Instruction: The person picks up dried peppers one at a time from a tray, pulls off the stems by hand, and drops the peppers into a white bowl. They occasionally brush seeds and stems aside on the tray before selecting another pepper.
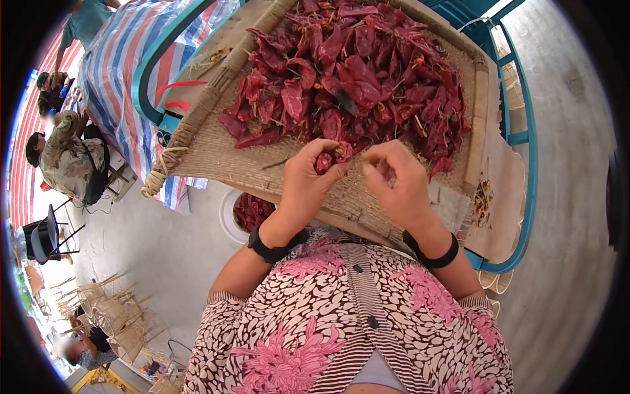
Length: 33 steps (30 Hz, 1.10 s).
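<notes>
My left hand (307, 176) is closed around a dried red chili pepper (342, 152), whose wrinkled end shows between thumb and fingers. Just to the right, my right hand (401, 180) has its fingers curled and the thumb near the index finger. Whatever it pinches, if anything, is too small to make out. Both hands are over the near edge of a woven tray (262, 157). Beyond them a large heap of dried red chili peppers (361, 72) with pale stems covers much of the tray.
Below the tray on the left, a white bucket (228, 217) holds more red peppers. A teal metal frame (525, 164) surrounds the tray. Stem scraps (483, 200) lie at the right. Striped sheeting (125, 72), seated people and woven baskets (115, 315) are farther left.
</notes>
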Each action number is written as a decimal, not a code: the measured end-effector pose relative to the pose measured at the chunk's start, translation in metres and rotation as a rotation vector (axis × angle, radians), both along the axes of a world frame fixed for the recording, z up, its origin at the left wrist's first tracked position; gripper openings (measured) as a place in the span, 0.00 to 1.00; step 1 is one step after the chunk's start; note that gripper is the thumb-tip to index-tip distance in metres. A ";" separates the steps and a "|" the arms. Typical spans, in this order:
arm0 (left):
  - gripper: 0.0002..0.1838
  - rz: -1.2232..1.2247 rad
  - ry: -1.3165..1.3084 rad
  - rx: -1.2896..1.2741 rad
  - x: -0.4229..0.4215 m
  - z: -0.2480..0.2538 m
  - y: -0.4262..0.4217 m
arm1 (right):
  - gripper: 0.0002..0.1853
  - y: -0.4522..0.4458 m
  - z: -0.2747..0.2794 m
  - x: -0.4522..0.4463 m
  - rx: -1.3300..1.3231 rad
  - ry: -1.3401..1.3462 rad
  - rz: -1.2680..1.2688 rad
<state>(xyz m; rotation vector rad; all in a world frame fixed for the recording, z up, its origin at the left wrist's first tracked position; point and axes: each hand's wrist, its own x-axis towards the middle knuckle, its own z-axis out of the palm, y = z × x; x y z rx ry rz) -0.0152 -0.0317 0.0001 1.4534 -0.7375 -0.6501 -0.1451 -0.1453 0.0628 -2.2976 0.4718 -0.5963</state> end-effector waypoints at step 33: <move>0.09 -0.363 0.151 -0.053 0.016 0.018 0.015 | 0.05 -0.016 -0.017 -0.002 1.649 0.012 0.100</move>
